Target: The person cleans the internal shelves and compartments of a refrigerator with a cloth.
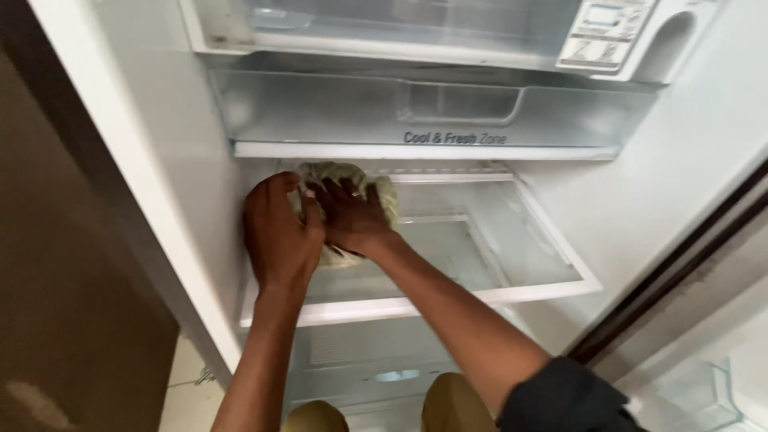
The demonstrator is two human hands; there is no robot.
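Hands meet at the far left corner of a glass shelf (pixel 512 293) inside an open white fridge, both pressed on a crumpled pale green cloth (pixel 384 196). The left hand (pixel 278 232) lies over the near left part of the cloth, fingers curled down onto it beside the left inner wall (pixel 160 144); the right hand (pixel 350 218) reaches in from the right and bunches the cloth under its palm, fingers closed into the fabric. So both grips are clamped on the cloth, not spread apart. The cloth sits on the shelf just below a clear plastic drawer (pixel 432 112) with a recessed handle, and part of it bulges out to the far right of the right hand. It looks soft, light and limp, likely to fold and slip over smooth glass unless it is gathered into a wad; the bunched middle is the surest place to hold it, since loose edges would trail. Whether it is damp cannot be told. A white control panel (pixel 600 32) sits at the far right top. Below the shelf, a lower bin (pixel 376 360) shows near the person's knees (pixel 448 404), and a dark sleeve (pixel 560 400) covers the right upper arm.
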